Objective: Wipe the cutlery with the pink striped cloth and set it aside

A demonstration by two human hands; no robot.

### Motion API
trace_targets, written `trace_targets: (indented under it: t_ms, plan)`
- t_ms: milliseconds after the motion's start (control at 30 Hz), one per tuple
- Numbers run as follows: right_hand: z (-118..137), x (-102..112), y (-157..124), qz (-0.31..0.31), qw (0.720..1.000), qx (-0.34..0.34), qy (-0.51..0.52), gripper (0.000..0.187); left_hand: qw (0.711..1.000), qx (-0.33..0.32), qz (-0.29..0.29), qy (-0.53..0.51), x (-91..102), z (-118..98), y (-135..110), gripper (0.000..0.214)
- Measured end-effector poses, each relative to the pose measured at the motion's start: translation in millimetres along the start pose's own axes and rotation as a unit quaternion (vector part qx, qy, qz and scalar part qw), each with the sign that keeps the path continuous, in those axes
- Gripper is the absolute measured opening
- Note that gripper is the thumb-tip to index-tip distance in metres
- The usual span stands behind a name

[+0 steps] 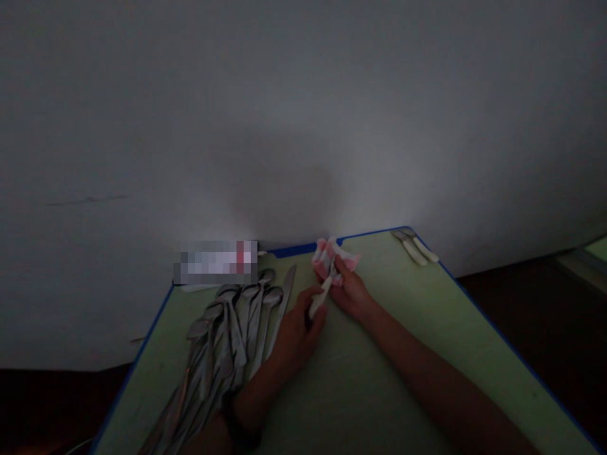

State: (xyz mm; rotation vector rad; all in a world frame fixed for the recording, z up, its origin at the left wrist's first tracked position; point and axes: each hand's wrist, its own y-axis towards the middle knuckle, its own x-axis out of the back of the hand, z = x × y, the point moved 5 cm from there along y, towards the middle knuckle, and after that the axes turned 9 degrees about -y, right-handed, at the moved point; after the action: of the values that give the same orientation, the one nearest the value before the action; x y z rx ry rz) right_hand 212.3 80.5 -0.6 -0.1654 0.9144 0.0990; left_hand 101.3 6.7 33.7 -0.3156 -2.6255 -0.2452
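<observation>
My left hand (303, 322) is closed around the pale handle of a piece of cutlery (321, 299). Its metal end points up and away into a pink and white cloth (323, 258), so I cannot tell its kind. My right hand (351, 291) is closed on the cloth, pinching it around that metal end. Left of my left hand lies a heap of metal spoons (230, 294) and other cutlery, mostly handles toward me. A table knife (287, 287) rests at the heap's right edge.
Two pale-handled pieces of cutlery (417, 248) lie at the table's far right corner. A blurred-out item (215, 262) stands at the far left. The pale green table (379, 392) has a blue edge and meets a plain wall (303, 126).
</observation>
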Motion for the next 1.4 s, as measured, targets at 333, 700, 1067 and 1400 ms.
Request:
trace_targets:
  t_ms: [333, 700, 1067, 1400]
  plan:
    - [-1, -5, -3, -0.004, 1.0, -0.022, -0.015, 0.024, 0.998, -0.019, 0.056, 0.006, -2.7, -4, -3, 0.031]
    - [-3, 3, 0, -0.083, 0.995, -0.038, 0.037, 0.02, 1.0, -0.002, 0.011, 0.019, -3.2, 4, 1, 0.045]
    - [-1, -1, 0, -0.034, 0.997, -0.031, 0.058, 0.033, 0.992, 0.031, 0.069, 0.101, -7.1, 0, 0, 0.047]
    - [-4, -3, -4, -0.021, 0.999, -0.047, 0.001, 0.026, 0.997, 0.049, 0.036, 0.056, -4.0, 6, 1, 0.051]
